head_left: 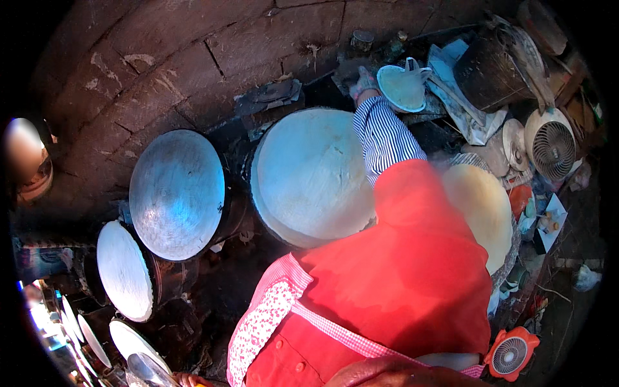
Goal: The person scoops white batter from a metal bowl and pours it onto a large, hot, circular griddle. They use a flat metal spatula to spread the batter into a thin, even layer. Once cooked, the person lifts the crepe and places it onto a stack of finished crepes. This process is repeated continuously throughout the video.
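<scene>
My right arm, in a red sleeve over a blue-striped cuff, stretches to the back. At its end my right hand looks greyish and lies against a dark grey pad-like thing; its fingers blend into that dark patch. Just right of the hand is a shallow bowl with pale contents and a handle-like piece at its rim. Below my arm lies a large round griddle with a whitish surface. Only a bit of my left hand shows at the lower edge, beside something small and yellow, its grip unclear.
Left stand a grey round plate and a white-faced disc, with more pale discs below. Right are a round pale flatbread-like sheet, a white fan, an orange fan and clutter. A block wall runs behind.
</scene>
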Demonstrator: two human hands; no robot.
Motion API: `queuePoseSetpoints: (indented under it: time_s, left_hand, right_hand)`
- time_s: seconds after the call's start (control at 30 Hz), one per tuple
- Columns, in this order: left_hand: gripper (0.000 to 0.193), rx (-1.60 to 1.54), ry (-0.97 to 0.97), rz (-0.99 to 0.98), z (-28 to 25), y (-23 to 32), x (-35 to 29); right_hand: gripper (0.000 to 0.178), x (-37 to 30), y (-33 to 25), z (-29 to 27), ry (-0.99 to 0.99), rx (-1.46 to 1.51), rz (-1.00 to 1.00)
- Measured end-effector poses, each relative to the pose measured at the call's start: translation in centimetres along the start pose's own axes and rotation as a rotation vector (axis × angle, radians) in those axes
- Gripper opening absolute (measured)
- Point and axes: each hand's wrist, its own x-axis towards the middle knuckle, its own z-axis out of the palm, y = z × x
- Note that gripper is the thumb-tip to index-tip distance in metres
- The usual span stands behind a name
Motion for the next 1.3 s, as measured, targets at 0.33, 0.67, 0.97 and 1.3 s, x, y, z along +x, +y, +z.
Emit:
queuePoseSetpoints:
  time_s: [0.33,0.67,0.97,1.3]
  left_hand:
    - [0.029,-0.001,0.005,-0.025,2.4,-1.2,-0.4]
    - [0.030,-0.235,-0.069,0.077,-0.3,4.9,-7.6]
    - [0.033,-0.225,0.027,-0.105,0.0,3.1,-8.1]
    - [0.043,-0.226,0.213,0.213,-7.8,9.9,-17.3]
  right_hand:
    - [0.034,0.9,0.8,0.2,-0.118,0.143,0.021]
    - [0.030,-16.9,-8.3,-6.3,-0.912,1.556,-0.247]
    - [0.030,-54.2,-31.3,-14.1,-0.385,0.977,-2.410]
    - [0.017,-73.1,-36.1,-13.9,-0.647,0.610,-2.506]
